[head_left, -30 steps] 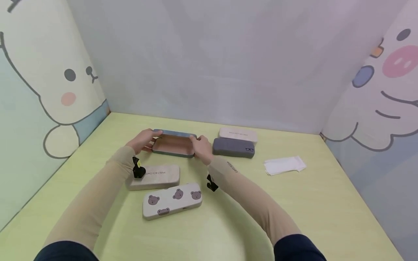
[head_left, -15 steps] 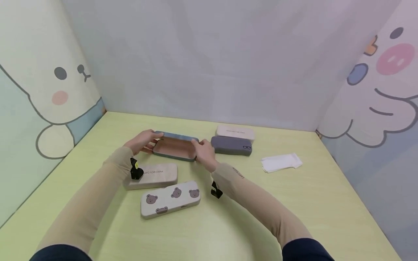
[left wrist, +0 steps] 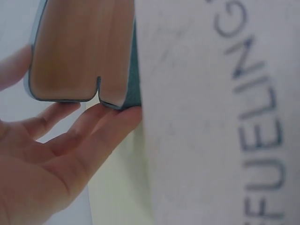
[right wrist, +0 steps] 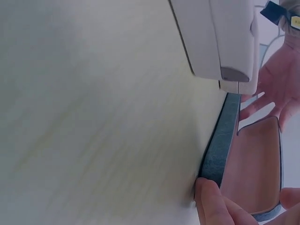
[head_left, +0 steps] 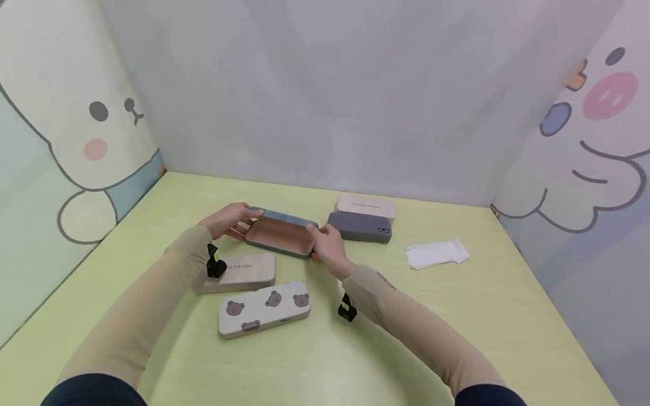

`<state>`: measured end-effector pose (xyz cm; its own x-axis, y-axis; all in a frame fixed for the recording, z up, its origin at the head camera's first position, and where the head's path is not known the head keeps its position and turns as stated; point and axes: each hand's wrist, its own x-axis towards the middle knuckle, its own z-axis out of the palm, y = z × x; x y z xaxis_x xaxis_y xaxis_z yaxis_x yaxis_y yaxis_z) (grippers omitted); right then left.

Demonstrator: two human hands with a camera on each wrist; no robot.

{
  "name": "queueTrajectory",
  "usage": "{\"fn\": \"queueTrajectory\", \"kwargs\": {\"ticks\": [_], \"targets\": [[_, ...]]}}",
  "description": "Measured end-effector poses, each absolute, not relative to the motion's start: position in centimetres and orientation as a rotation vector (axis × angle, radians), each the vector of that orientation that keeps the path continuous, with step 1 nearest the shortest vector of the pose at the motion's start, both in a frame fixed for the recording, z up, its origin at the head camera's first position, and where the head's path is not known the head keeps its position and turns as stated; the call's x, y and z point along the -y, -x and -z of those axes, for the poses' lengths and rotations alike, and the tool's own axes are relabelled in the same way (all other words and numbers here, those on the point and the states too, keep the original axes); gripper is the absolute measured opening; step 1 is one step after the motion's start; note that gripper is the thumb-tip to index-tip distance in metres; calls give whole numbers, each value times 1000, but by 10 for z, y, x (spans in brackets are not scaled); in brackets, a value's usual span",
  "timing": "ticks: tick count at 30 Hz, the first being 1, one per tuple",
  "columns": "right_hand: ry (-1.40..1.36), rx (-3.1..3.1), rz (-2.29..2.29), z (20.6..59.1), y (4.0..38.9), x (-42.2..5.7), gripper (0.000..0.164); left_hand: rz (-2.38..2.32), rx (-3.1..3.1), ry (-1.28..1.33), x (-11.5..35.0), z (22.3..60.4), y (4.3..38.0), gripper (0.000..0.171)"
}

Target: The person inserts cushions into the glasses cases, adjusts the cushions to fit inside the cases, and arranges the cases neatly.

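Note:
A blue glasses case [head_left: 279, 235] with a brownish-pink lining stands with its lid raised, its inside facing the person. My left hand [head_left: 228, 220] holds its left end, the thumb on the lid and the fingers at the lower part. At the opposite end, my right hand [head_left: 330, 248] grips the corner, thumb up on the lid. In the left wrist view, the lining [left wrist: 84, 51] shows a notch at the hinge, and the left hand's fingers [left wrist: 89, 136] touch the case's end. The right wrist view has the right hand's fingers [right wrist: 213, 201] against the base's rim.
A pale lettered case [head_left: 254, 270] lies just below the left hand, with a white bear-print case [head_left: 264, 310] in front of it. A grey case [head_left: 359, 227] and a whitish-pink case [head_left: 365, 206] lie close to the right hand. White cloths [head_left: 437, 254] are farther right.
Both hands have shifted the blue glasses case a little to the right, and its right end has swung toward the person. The other cases and the cloths lie where they were.

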<state>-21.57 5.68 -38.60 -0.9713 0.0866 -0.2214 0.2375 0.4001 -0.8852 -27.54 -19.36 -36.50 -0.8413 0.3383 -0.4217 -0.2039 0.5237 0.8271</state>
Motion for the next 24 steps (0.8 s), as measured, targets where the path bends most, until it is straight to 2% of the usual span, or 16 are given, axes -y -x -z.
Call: {"fn": "queueTrajectory", "kwargs": {"ticks": [17, 24], "targets": [[-330, -2370, 1713, 387, 211, -79, 41, -1273, -2172, -135, 174, 371, 283, 55], [-319, -2319, 1705, 385, 210, -89, 46, -1271, -2153, -130, 167, 369, 281, 51]]}}
